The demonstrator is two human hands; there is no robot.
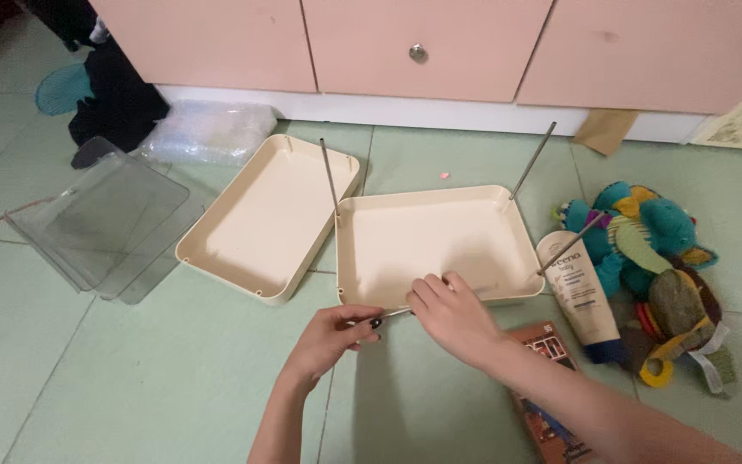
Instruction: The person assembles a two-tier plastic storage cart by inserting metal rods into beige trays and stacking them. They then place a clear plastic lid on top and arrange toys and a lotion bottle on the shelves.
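Both hands are down at the near edge of the square cream tray [440, 236], which sits on the green tiled floor [148, 378] right in the middle of things. The left hand [332, 337] is pinched shut around a thin metal rod [388, 315] lying along the tray's near left corner, dark nails showing. The right hand [453, 314] rests on the tray's near rim just beside it, fingers curled together touching the same rod end; can't tell if it's actually gripping.

Three more metal rods stick up from that tray's other corners: one at the far left [329, 176], one at the far right [532, 161], one leaning at the near right [570, 245].

Touching the tray's left side is a second cream tray [270, 215], lying at an angle. Further left of it, a stack of clear plastic lids [100, 225], and behind those a crumpled clear plastic bag [208, 131].

Right of the square tray: a white lotion tube [579, 292] lying just beside it, then a colourful plush toy [654, 275] touching the tube. A small reddish book [551, 387] sits under the right forearm. Pink cabinets [422, 43] run along behind everything.
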